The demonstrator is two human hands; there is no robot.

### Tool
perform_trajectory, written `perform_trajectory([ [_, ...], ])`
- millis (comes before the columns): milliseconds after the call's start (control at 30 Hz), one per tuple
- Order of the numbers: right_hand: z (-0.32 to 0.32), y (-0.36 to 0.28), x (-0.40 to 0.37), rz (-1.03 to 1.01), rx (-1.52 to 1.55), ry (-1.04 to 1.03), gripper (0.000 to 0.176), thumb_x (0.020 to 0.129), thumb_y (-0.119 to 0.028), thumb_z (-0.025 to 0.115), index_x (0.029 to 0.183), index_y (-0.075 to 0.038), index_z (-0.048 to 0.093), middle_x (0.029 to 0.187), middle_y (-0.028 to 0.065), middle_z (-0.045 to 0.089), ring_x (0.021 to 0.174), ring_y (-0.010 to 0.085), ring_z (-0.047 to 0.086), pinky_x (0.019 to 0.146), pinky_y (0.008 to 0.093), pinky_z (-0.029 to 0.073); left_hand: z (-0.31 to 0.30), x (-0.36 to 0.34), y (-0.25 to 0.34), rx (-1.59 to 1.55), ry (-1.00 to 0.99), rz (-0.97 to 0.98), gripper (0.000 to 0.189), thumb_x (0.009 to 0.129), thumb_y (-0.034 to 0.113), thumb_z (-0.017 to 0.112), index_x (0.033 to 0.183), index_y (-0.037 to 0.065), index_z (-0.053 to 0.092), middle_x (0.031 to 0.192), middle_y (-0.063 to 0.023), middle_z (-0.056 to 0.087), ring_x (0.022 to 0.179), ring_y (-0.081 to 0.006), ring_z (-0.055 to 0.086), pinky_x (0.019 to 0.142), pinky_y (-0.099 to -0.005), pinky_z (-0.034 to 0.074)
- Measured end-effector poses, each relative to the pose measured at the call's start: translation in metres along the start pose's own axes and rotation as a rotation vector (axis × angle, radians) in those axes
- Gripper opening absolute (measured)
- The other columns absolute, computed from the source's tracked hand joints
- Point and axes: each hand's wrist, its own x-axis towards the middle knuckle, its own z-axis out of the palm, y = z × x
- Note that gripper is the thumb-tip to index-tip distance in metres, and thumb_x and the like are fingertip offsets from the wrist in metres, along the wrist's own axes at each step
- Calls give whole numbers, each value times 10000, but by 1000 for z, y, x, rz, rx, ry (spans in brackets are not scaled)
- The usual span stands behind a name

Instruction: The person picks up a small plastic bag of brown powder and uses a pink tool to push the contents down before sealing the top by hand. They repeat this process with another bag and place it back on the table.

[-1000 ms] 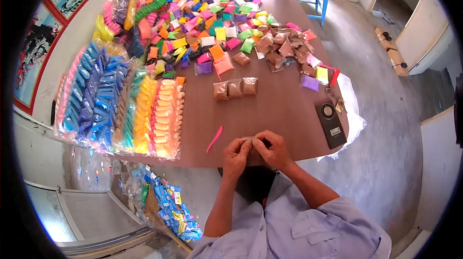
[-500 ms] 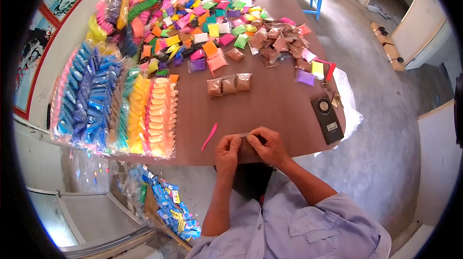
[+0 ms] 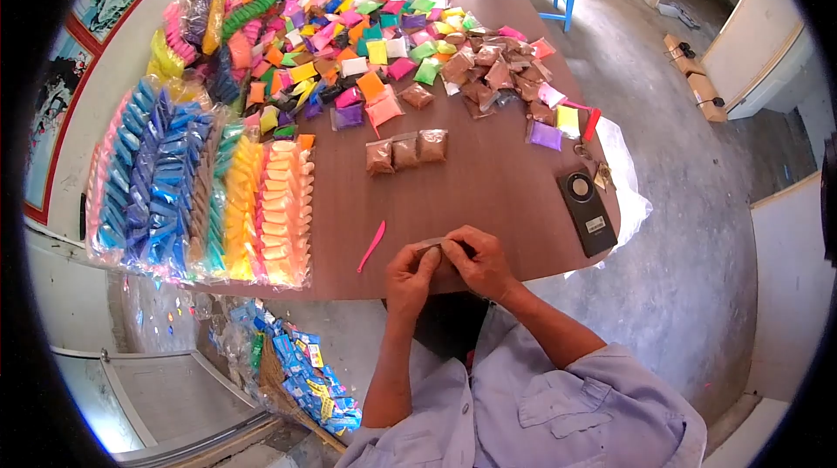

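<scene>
My left hand (image 3: pixel 411 276) and my right hand (image 3: pixel 478 261) meet at the table's near edge, fingers pinched. Between them is a small brown packet (image 3: pixel 429 245), mostly covered by the fingers; only a strip of its upper edge shows. A pink plastic stick (image 3: pixel 372 247) lies just left of my left hand. Farther up the table, three clear packets with brown filling (image 3: pixel 405 152) stand side by side in a short row. Beyond that row is a single brown packet (image 3: pixel 417 96).
Rows of bagged colored packets (image 3: pixel 200 198) cover the table's left side. A large heap of colored packets (image 3: pixel 349 23) fills the far end, with a brown pile (image 3: pixel 497 71) at its right. A black phone-like device (image 3: pixel 588 213) and keys (image 3: pixel 603 175) lie near the right edge.
Both hands stay together at the near edge, with the fingers shifting slightly on the packet. The whole view has moved slightly; the things on the table keep their places.
</scene>
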Motion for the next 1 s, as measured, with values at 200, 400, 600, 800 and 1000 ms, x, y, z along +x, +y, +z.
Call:
perform_trajectory([
  [200,1,9,-2,57,99,69,131,1056,-129,702,1080,-1,722,925,75,716,840,147,661,744,312,550,5,-2,8,132,-32,27,210,1068,221,722,1118,25,780,952,-10,754,857,-102,669,760,-276,550],
  [400,1,-3,0,6,8,38,133,1071,-134,689,1114,-9,702,945,67,710,867,144,667,778,314,564,-3,-2,2,174,-21,0,221,1072,249,725,1094,36,779,906,10,731,812,-87,628,708,-274,516],
  [600,2,7,-2,67,70,58,155,1072,-142,697,1154,-11,690,977,73,720,880,147,669,780,317,573,6,-2,10,135,-31,28,256,1061,241,744,1146,2,770,971,-24,773,886,-111,694,801,-271,565],
  [800,4,2,-1,66,57,80,170,1075,-141,692,1183,-11,679,987,75,723,898,142,670,808,307,581,-2,0,2,203,-45,-17,248,1068,229,727,1172,7,768,983,-26,766,877,-110,677,773,-276,550],
  [1000,2,5,-3,95,137,3,208,1070,-138,698,1228,-7,662,1011,63,719,910,124,672,818,287,579,-2,-1,5,158,-34,-9,246,1067,221,727,1170,0,763,979,-25,760,876,-106,672,783,-274,554],
])
